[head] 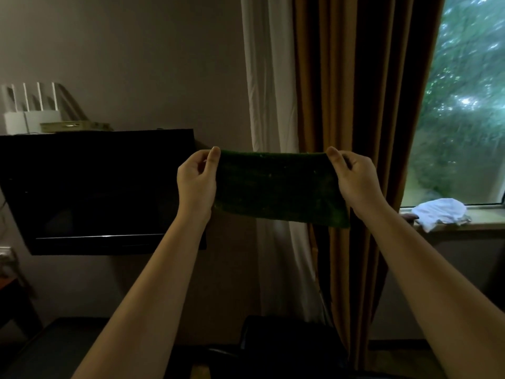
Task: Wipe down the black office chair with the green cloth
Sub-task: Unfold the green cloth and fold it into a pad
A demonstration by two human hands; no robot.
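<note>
At the far left, a white router [28,116] with upright antennas stands on the top edge of a dark wall-mounted television [101,190], and just beside it on the same edge lies a flat, pale greenish box [75,126]; what is in the box cannot be told. The wall [123,64] behind them is plain and dim. At the lower left a dark desk [52,348] fills the corner, and near the bottom centre a black office chair [289,335] shows only its upper back, too dark to make out in detail. Right of the television hang a white sheer curtain [269,77] and then a brown curtain [363,77], both falling to the floor. At the right edge a window [467,91] looks onto blurred green foliage, and a crumpled white cloth [441,212] rests on the windowsill [486,218] near its left end. Both bare forearms reach up from the bottom corners. The left hand [197,178] pinches the upper left corner of the green cloth [278,187] between thumb and curled fingers, and the right hand [356,177] pinches the upper right corner the same way. The cloth hangs spread flat and taut between the two hands in mid-air, in front of the curtains and well above the chair, touching nothing else.
</note>
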